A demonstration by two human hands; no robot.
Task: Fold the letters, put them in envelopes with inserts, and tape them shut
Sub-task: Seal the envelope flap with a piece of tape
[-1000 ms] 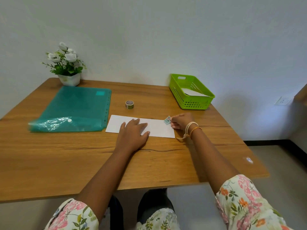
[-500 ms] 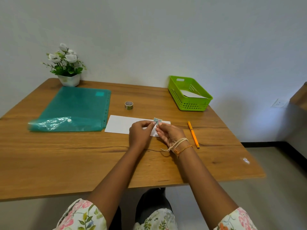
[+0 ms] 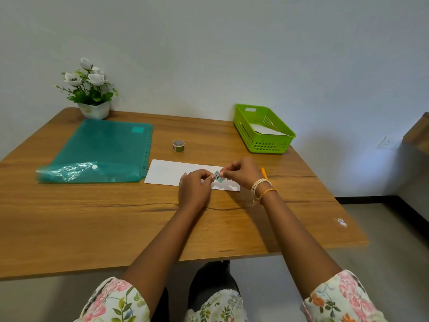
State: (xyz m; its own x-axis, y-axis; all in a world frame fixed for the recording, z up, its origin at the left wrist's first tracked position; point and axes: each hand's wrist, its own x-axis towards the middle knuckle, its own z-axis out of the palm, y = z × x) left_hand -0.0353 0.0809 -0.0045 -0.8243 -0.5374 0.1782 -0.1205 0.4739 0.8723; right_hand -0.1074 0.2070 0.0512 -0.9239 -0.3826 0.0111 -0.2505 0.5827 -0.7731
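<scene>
Both hands over the white envelope (image 3: 171,173), which lies flat on the bench (image 3: 92,217). Left hand (image 3: 195,189) and right hand (image 3: 241,174) each pinch the small teal sticker (image 3: 218,177) by fingertip grip, just above the envelope's right end. Tape roll (image 3: 178,145) beyond, untouched.

Bare table (image 3: 92,228) lies near; tape roll (image 3: 178,145) and basket (image 3: 263,131) stand farther back.

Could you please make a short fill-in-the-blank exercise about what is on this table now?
1. Both hands pinch a small ____ above the white envelope.
2. The tape roll stands between the teal folder and the ____ basket.
3. The flowers stand at the table's far ____ corner.

Missing words: sticker; green; left.
</scene>
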